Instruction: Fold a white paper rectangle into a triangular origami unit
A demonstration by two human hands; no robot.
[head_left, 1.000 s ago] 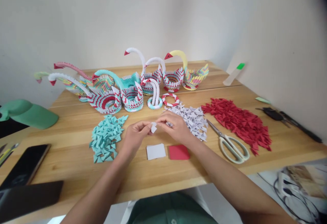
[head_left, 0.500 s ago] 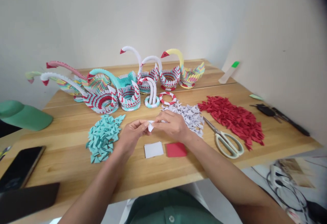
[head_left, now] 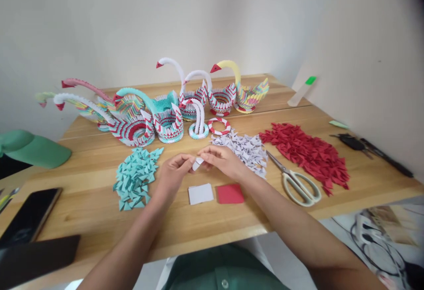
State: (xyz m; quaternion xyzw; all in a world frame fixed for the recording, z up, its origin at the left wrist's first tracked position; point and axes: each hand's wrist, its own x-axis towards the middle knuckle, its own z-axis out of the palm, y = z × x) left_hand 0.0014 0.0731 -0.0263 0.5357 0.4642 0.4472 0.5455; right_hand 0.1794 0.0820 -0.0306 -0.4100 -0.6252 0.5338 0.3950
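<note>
Fingers (head_left: 189, 161) of both my hands pinch a small white paper piece (head_left: 198, 163) between them, raised over the bench (head_left: 82, 193). Just below it lie a white square (head_left: 200, 193) and a red square (head_left: 230, 193).

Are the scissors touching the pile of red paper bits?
Apart. In the head view, a strip of bare wooden table shows between the scissors and the red paper pile; the blade tips lie by the white paper pile instead.

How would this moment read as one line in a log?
left hand: pinches white paper piece | right hand: pinches same | below: white square, red square
</note>
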